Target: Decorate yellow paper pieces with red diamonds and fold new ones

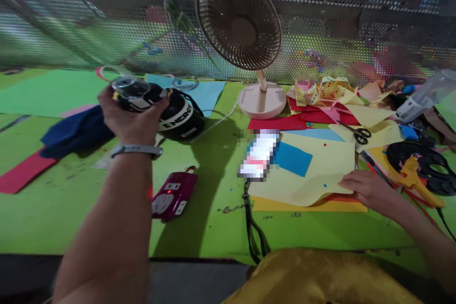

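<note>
My left hand is raised over the green table and is closed around the lid end of a black bottle with white lettering, held tilted on its side. A grey band circles that wrist. My right hand lies flat with fingers apart on the edge of a pale yellow paper sheet, holding nothing. A small blue paper square lies on the yellow sheet, next to a blurred phone.
A beige desk fan stands at the back before a perforated metal screen. Magenta power strip, blue cloth, red strip, scissors, yellow glue gun, black palette and coloured paper scraps surround the hands.
</note>
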`<state>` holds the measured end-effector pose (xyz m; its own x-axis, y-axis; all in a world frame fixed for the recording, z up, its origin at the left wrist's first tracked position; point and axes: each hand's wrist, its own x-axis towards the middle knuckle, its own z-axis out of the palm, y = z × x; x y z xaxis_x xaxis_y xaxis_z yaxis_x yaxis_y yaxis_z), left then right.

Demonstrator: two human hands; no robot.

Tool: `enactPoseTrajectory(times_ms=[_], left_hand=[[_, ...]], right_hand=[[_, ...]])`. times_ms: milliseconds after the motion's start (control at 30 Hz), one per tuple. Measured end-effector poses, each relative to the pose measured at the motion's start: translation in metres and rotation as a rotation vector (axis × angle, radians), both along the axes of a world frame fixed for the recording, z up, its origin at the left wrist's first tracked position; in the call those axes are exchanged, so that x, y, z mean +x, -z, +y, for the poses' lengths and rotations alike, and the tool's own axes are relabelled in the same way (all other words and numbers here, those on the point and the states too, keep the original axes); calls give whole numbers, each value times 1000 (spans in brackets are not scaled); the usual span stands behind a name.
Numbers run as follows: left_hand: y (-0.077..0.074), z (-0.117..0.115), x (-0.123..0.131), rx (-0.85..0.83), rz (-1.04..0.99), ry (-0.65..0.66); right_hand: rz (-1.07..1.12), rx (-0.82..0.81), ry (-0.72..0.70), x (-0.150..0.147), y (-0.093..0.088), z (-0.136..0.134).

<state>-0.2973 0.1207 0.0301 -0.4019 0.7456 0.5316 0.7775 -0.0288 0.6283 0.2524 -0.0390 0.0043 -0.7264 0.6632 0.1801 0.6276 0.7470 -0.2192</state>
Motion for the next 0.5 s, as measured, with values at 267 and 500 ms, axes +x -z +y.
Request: enactPoseTrajectory(times_ms=[267, 500], left_hand=[[-12, -80, 142, -13, 477, 366], [32, -106, 197, -310, 475, 523]], right_hand=[[-1, 3, -19, 3, 0, 1], [-8, 18, -46, 4, -1, 1]])
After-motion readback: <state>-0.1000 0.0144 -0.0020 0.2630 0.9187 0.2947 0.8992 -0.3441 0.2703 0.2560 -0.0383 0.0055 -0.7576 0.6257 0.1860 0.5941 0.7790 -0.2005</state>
